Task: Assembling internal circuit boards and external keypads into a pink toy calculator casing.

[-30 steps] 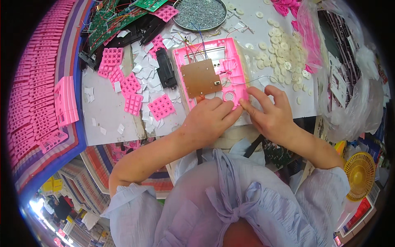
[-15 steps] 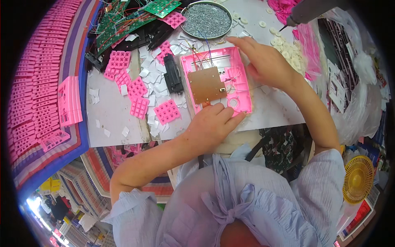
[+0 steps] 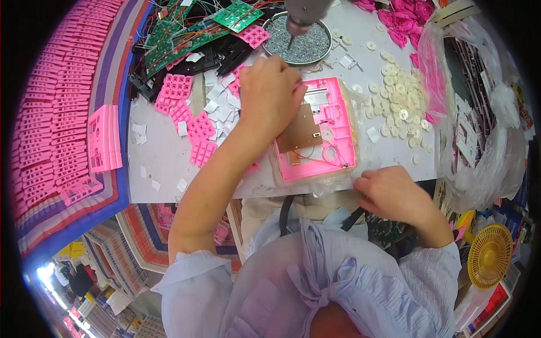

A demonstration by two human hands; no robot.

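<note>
A pink plastic housing (image 3: 332, 141) lies open on the white table (image 3: 158, 158), with a brown board (image 3: 298, 132) and thin wires inside. My left hand (image 3: 270, 93) reaches across to its far left corner, fingers curled down over the edge; what they hold is hidden. My right hand (image 3: 389, 194) rests curled at the table's front edge, just off the housing's near right corner, touching the clear plastic sheet (image 3: 338, 183) under it. A hanging power screwdriver (image 3: 301, 17) points down over a round tray of screws (image 3: 315, 48).
Pink keypad grids (image 3: 200, 138) and small white squares lie left of the housing, white round discs (image 3: 400, 98) to its right. Green circuit boards (image 3: 186, 34) are at the back left. Stacked pink parts (image 3: 51, 124) fill the left; plastic bags (image 3: 479, 129) and a yellow fan (image 3: 490, 253) stand right.
My left hand has moved from the housing's near edge up to its far left corner. My right hand has come back from the far right of the housing to the table's front edge.
</note>
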